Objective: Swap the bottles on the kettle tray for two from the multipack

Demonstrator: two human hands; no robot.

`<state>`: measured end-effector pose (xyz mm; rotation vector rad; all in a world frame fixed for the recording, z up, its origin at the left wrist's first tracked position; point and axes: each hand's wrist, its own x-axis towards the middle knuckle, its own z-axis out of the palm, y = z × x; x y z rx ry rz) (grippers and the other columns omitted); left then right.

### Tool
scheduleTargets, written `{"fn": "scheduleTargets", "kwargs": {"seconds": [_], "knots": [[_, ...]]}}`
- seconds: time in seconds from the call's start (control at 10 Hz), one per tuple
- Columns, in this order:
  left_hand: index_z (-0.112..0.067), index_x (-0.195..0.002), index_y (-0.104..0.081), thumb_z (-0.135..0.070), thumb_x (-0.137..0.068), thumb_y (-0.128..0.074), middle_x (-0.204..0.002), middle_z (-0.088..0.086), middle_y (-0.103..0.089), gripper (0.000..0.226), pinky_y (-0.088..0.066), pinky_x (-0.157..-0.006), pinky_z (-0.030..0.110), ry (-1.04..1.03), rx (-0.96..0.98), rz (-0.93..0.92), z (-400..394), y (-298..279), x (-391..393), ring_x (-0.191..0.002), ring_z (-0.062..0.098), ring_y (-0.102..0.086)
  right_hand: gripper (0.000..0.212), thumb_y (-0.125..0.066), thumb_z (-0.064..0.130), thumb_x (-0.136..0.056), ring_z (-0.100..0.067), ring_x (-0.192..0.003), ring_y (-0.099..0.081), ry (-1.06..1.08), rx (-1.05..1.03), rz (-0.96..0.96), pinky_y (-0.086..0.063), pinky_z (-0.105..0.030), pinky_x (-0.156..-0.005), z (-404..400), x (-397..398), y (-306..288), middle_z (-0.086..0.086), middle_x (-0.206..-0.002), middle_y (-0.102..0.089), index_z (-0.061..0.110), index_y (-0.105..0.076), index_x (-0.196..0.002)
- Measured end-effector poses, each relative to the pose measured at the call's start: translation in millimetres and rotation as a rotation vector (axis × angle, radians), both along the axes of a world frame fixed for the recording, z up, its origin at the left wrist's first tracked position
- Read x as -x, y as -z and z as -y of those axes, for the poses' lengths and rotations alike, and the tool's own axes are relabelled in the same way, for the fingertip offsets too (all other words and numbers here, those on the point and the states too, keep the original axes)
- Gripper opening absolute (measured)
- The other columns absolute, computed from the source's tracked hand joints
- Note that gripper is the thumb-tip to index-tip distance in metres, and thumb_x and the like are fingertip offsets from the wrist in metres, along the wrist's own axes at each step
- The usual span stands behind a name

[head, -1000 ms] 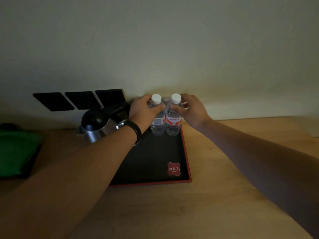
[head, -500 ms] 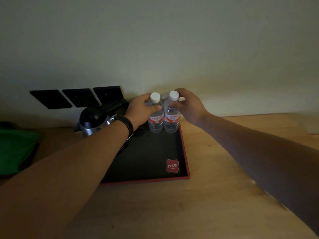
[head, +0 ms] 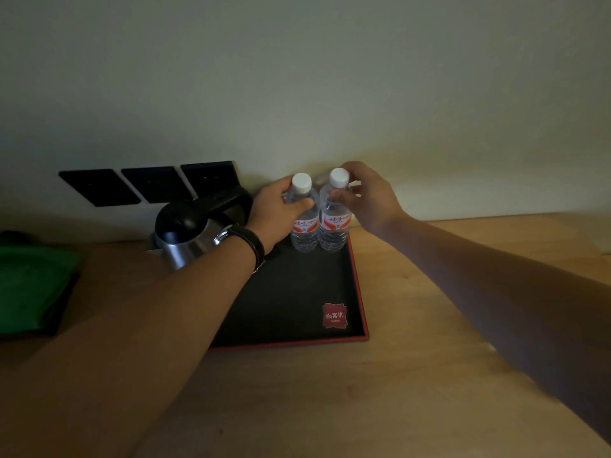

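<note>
two water bottles are being held at the far right corner of the tray [head: 358, 292], standing upright and touching each other. the left bottle [head: 305, 223] is being gripped at its shoulder by the left hand [head: 277, 213], with thumb in front and the other fingers wrapped behind. the right bottle [head: 334, 223] is being pinched just under its cap by the right hand [head: 370, 200], with thumb and fingertips curled around the neck. the kettle [head: 195, 233] is standing at the far left of the tray, just beside the left wrist. the multipack is not being seen here. a slip is probably the main risk: the neck grip is narrow, so one bottle could be knocked by the other, or the kettle could be bumped by the left forearm.
</note>
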<state>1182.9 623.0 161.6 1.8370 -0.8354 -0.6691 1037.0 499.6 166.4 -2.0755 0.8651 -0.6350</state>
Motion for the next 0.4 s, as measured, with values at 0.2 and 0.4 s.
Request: {"fn": "scheduleTargets", "kwargs": {"seconds": [0.2, 0.4], "knots": [[-0.017, -0.133, -0.063, -0.014, -0.088, -0.077, -0.133, 0.007, -0.069, 0.048, -0.052, -0.105, 0.054, 0.009, -0.021, -0.026, -0.5, -3.4, 0.3, -0.123, 0.027, -0.064, 0.04, -0.074, 0.022, -0.086, -0.027, -0.107, -0.06, 0.006, -0.016, -0.045, -0.049, -0.048, -0.093, -3.3, 0.5, -6.1, -0.009, -0.117, -0.064, 0.018, -0.058, -0.123], [-0.02, -0.139, -0.058, -0.009, -0.086, -0.078, -0.141, 0.008, -0.062, 0.058, -0.049, -0.107, 0.042, -0.005, -0.034, -0.009, 1.3, -17.7, 2.4, -0.129, 0.026, -0.057, 0.051, -0.074, 0.029, -0.088, -0.027, -0.117, -0.058, 0.001, 0.009, -0.118, -0.048, -0.044, -0.096, -3.1, 2.2, -20.0, -0.007, -0.129, -0.062, 0.019, -0.056, -0.134]]}}
